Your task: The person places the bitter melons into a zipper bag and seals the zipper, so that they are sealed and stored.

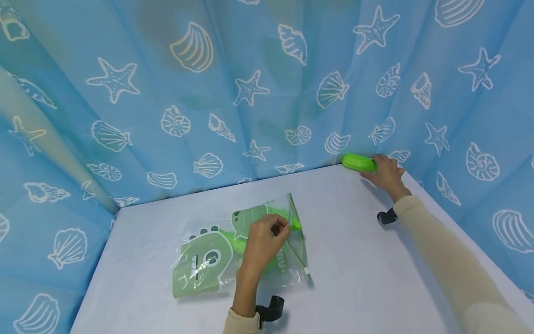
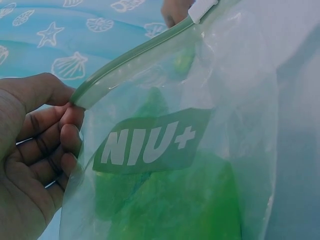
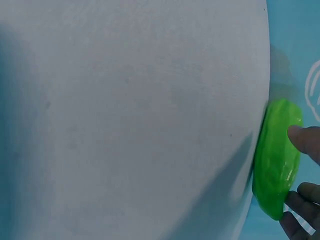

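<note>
A clear zip bag (image 1: 200, 264) with green cartoon prints lies on the table, bright green items inside it showing through the plastic. My left hand (image 1: 265, 236) is over its mouth end; in the left wrist view the thumb and a finger pinch the corner of the green zip strip (image 2: 132, 56). A white slider (image 2: 202, 10) sits on the strip's far end. At the table's far right corner my right hand (image 1: 385, 174) holds a long, glossy, bright green toy vegetable (image 1: 359, 163). Its thumb (image 3: 304, 140) lies on one side and the fingertips are at the lower end.
A white-covered table (image 1: 342, 278) spreads between and around the hands. Blue curtains (image 1: 267, 120) with white shell and starfish prints rise along its back and sides. Black wrist mounts (image 1: 273, 308) stick out at both cuffs.
</note>
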{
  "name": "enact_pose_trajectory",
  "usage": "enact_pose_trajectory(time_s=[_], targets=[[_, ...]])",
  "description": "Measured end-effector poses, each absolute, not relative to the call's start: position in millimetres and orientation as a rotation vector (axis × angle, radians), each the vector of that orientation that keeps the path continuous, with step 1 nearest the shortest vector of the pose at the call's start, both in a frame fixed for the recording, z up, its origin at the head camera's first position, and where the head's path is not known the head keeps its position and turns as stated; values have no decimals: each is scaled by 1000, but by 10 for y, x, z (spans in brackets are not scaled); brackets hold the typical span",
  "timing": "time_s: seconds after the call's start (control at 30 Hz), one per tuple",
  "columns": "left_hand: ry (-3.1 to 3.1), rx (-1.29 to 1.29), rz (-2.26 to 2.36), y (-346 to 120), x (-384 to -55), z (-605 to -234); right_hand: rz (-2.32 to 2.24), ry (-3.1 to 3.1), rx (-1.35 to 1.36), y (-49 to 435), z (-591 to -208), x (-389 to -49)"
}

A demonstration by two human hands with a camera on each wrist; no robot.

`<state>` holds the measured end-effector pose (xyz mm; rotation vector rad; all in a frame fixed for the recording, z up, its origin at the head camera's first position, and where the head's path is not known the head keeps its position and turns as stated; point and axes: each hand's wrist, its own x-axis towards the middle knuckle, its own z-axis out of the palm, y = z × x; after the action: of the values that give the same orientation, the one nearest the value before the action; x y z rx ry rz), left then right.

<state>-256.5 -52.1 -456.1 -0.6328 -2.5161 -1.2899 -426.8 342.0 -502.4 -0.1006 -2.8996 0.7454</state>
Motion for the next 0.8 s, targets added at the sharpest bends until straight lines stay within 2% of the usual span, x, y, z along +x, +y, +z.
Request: enact_pose_trajectory(time_s=[0.3, 0.8], targets=[[-2517, -633, -1299, -539, -2559, -4546, 694, -2850, -146, 3426, -5107, -4348], [-2544, -621, -1290, -525, -2561, -4562, 749, -2851, -195, 3545, -5082, -4262]])
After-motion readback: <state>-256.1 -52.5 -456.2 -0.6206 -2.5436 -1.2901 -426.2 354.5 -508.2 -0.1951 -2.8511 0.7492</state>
